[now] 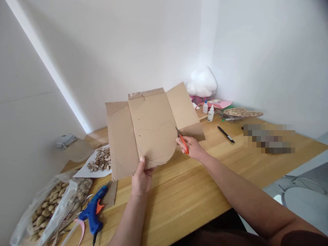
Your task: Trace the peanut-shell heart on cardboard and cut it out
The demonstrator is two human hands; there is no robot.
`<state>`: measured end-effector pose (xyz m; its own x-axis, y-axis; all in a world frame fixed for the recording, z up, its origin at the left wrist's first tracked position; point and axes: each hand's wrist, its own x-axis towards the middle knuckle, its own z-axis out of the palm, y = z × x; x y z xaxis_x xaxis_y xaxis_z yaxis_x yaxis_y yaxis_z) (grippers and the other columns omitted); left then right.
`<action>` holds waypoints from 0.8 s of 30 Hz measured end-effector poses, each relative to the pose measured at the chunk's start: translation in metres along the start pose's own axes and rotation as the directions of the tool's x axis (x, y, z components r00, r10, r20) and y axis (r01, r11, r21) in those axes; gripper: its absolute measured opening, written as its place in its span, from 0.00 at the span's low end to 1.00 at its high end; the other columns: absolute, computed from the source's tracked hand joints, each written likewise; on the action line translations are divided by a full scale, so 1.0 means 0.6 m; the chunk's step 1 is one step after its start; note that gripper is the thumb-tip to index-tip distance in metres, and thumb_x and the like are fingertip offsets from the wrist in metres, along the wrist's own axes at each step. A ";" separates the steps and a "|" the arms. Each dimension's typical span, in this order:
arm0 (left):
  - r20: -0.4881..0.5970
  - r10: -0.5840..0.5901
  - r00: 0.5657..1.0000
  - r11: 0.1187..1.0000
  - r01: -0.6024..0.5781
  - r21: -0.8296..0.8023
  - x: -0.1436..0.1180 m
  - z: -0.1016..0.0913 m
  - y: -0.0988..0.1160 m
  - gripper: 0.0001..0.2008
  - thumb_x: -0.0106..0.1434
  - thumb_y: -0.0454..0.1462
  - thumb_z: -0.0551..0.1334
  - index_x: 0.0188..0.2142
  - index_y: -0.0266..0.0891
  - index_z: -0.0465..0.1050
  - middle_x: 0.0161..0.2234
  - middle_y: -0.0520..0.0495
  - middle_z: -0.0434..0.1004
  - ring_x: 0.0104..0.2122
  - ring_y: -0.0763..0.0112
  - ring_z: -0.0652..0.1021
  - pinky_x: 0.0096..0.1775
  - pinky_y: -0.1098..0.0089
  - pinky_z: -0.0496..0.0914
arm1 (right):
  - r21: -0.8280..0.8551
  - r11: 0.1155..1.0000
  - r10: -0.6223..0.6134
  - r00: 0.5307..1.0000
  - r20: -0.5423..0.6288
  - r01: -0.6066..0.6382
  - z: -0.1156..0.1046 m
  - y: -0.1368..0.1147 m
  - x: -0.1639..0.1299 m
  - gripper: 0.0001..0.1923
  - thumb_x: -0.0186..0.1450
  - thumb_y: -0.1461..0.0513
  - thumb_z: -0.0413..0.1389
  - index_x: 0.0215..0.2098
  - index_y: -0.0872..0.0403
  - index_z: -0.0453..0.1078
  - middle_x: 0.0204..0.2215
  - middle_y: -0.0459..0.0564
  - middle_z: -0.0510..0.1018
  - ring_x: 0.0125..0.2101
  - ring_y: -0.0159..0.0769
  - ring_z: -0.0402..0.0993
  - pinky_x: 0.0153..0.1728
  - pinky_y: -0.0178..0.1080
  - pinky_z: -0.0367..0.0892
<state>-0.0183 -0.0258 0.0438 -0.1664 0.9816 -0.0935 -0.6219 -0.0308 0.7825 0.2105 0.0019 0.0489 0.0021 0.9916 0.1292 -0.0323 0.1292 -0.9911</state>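
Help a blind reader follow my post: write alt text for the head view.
The left hand holds up creased cardboard with a drawn, curved outline, while the right hand holds orange-handled scissors against it. On the table are a blue glue gun, bagged peanuts, shells on paper, two bottles and a pen.

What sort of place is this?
Probably a craft corner, at a wooden table: a blue glue gun, small white bottles and cardboard with a curved line drawn on it suggest so.

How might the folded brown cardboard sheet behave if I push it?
The folded brown cardboard sheet is probably light, since only the left hand grips it. Its flat middle should feel fairly stiff, but the creases beside its angled panels may flex.
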 end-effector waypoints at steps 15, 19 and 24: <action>-0.122 0.020 0.992 1.000 -0.022 -0.011 -0.023 0.023 -0.006 0.23 0.56 0.35 0.71 0.51 0.44 0.75 0.59 0.45 0.73 0.57 0.61 0.75 0.43 0.70 0.78 | 0.043 0.999 -0.010 1.000 0.019 0.009 0.053 0.017 -0.025 0.26 0.62 0.41 0.57 0.24 0.52 0.57 0.17 0.38 0.58 0.18 0.26 0.56 0.20 0.34 0.53; -0.004 0.118 0.993 0.991 -0.117 0.063 -0.024 0.013 -0.002 0.22 0.56 0.41 0.71 0.51 0.47 0.75 0.54 0.48 0.78 0.59 0.60 0.73 0.50 0.65 0.76 | 0.073 0.997 0.006 1.000 0.021 -0.008 0.056 0.007 -0.024 0.28 0.61 0.39 0.56 0.23 0.51 0.55 0.19 0.38 0.54 0.17 0.26 0.57 0.20 0.34 0.53; 0.138 0.145 0.980 0.978 -0.163 0.132 -0.033 0.004 -0.010 0.24 0.54 0.52 0.70 0.49 0.47 0.76 0.48 0.47 0.82 0.57 0.59 0.75 0.54 0.61 0.73 | 0.105 0.994 0.015 1.000 0.026 -0.018 0.061 0.007 -0.027 0.28 0.60 0.38 0.56 0.24 0.51 0.56 0.19 0.38 0.55 0.17 0.26 0.57 0.19 0.34 0.54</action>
<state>-0.0093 -0.0444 0.0424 -0.1477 0.9833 0.1067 -0.4796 -0.1656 0.8617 0.1739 -0.0134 0.0440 -0.0241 0.9931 0.1150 -0.1370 0.1107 -0.9844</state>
